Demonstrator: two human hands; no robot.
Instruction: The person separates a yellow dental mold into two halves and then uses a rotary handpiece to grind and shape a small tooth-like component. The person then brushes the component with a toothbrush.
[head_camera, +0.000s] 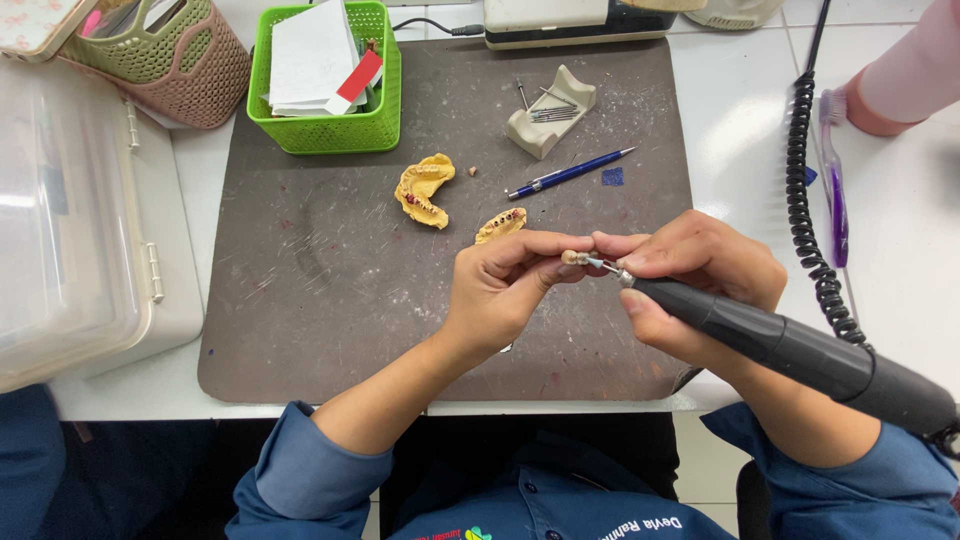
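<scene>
In the head view, the left hand (500, 290) is sitting just below the centre of a dark scratched work mat (300, 300), its thumb and fingertips pinching a small pale dental piece (572, 257) at about one o'clock from the palm. The right hand (690, 285) is lying at three o'clock from the left hand, its fingers clenched in a pen-like grasp around a dark grey rotary handpiece (790, 350). The handpiece body is running off toward four o'clock, and its slim metal tip is touching the small piece held between the left fingertips. The two hands are meeting there, fingertips just beside each other.

At twelve o'clock from the left hand, touching the knuckles or nearly so, a small yellow dental cast segment (500, 225) is lying on the mat. At eleven o'clock, a larger yellow horseshoe-shaped dental cast (423, 190) is resting well apart from the hands. A blue pen (570, 173) is lying at one o'clock, and beyond it a beige bur holder (550, 112) with thin metal burs is standing. A green plastic basket (325, 130) holding papers is sitting at the mat's eleven o'clock corner, with a pink basket (200, 80) beside it. A black coiled cord (810, 220) is trailing along the white table (900, 260) at three o'clock, near a purple toothbrush (835, 190). A clear lidded plastic box (70, 220) is standing at nine o'clock.
</scene>
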